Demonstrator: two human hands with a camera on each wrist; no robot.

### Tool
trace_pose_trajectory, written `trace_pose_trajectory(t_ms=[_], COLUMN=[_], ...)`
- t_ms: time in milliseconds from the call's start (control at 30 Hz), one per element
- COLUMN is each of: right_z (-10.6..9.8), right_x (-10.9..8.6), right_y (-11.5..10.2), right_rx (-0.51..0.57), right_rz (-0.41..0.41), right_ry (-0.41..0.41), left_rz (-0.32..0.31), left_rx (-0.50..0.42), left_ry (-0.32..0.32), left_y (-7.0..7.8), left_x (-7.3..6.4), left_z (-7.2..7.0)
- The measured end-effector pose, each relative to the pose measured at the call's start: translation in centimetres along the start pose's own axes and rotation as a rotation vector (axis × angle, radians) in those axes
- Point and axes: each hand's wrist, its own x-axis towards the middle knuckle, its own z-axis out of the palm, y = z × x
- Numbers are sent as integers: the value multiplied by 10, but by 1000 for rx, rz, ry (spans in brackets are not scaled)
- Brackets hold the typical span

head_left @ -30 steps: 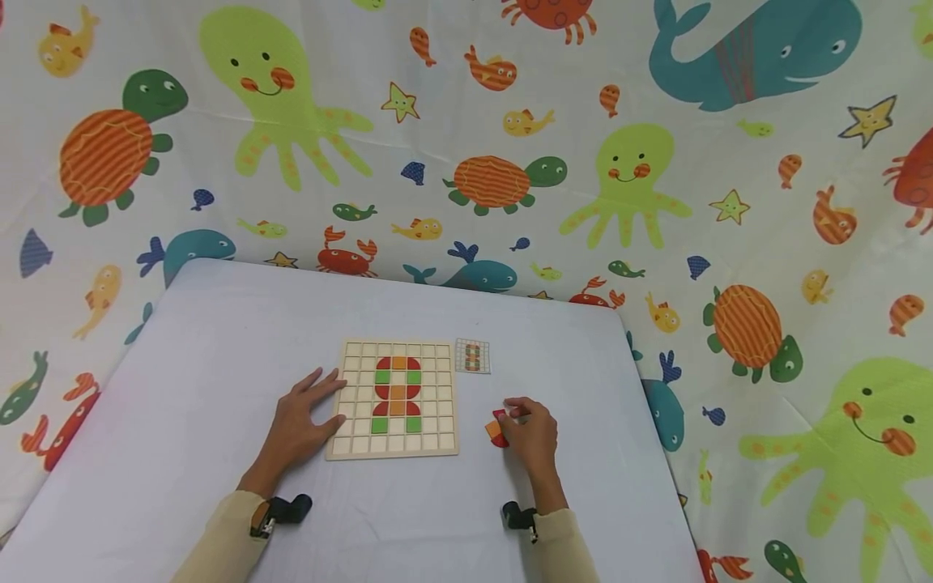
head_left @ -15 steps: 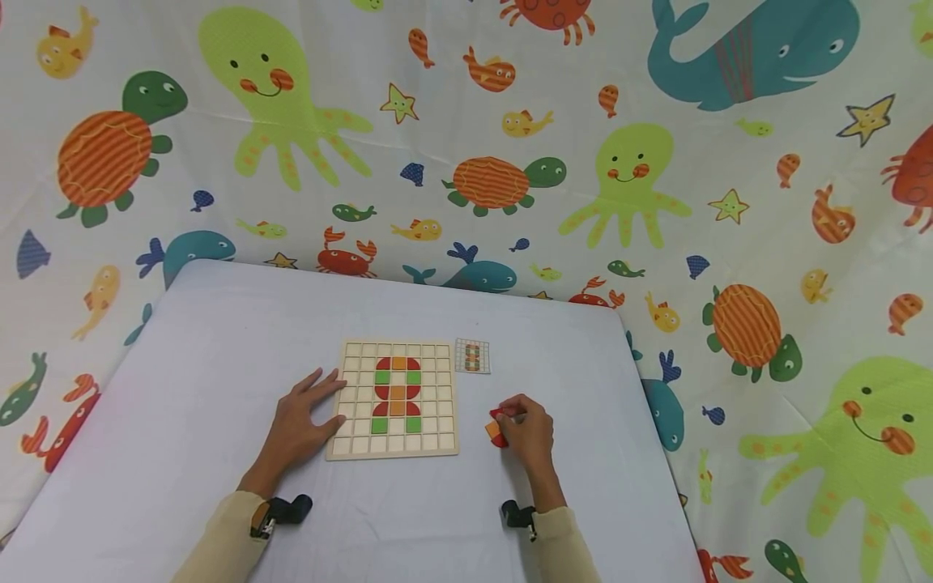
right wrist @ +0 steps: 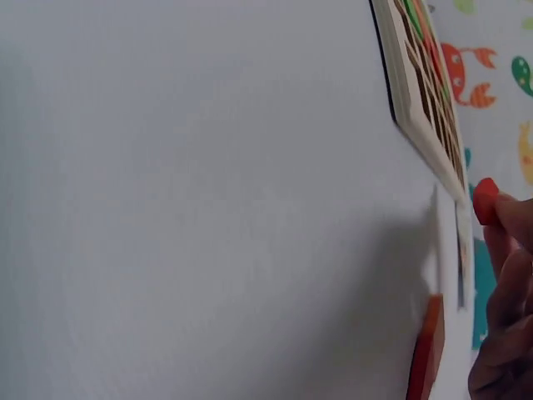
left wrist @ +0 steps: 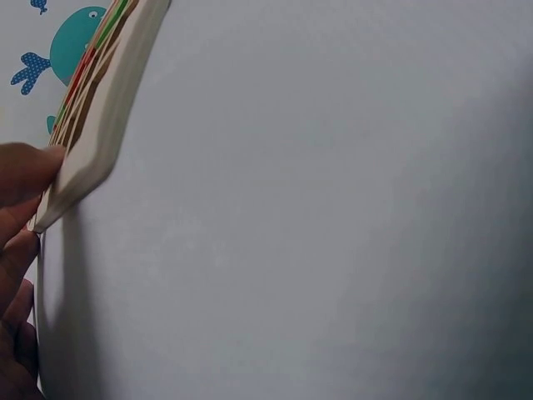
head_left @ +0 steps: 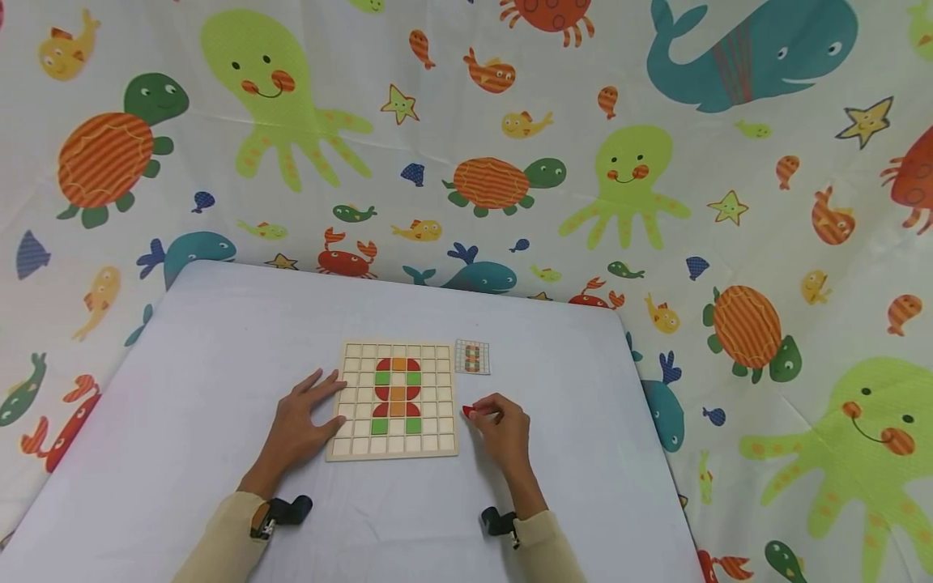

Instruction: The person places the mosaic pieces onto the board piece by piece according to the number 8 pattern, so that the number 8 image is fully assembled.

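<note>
A wooden grid board [head_left: 397, 401] lies on the table, with red, green and orange tiles forming a figure down its middle. My left hand [head_left: 302, 417] rests flat beside the board's left edge, its fingers straight and its fingertips [left wrist: 21, 208] touching the board rim [left wrist: 92, 142]. Just right of the board, my right hand [head_left: 499, 425] pinches a small red piece [head_left: 468, 411] at its fingertips. In the right wrist view the red piece [right wrist: 485, 200] is held above the table near the board's corner [right wrist: 425, 108].
A small pattern card [head_left: 472, 356] lies beyond the board's right corner. Another red-orange piece [right wrist: 429, 354] lies on the table under my right hand. The pale table [head_left: 219, 340] ends at a sea-animal printed cloth behind and to the right.
My right hand has lifted a red piece from the small pile at the right and moved left toward the board. The left hand has stayed put.
</note>
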Motion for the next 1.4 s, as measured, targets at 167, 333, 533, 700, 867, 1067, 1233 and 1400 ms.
trace_pose_trajectory(t_ms=[167,333,533,700,867,1067,1233,1400], right_z=[12,22,38,53,66,80,89,95], right_x=[-6,-14,-28,-40,-49,-55,-56,-54], right_y=[-13,-27,-37,-43,-51,-57,-58,-60], right_rx=[53,91,121,117,108,54,-6,-54], right_rz=[-18,-28,-92,-121,-119,-146,-150,-155], right_ry=[-48,-104,-170,-231,-266,-268,-263,-235], left_rz=[-1,-3,-4,-19,-20,-12,-2,5], left_rx=[-3,1,3,9,11,10,5,5], left_ry=[-4,-6,-9,-17,-21,-20,-14,-8], left_y=[-1,0,2,2,1,1,1,2], left_x=[-1,-2,-1,-1,-1,-1,-1,-1], left_z=[1,0,-1,-1,-1,-1,-1,-2])
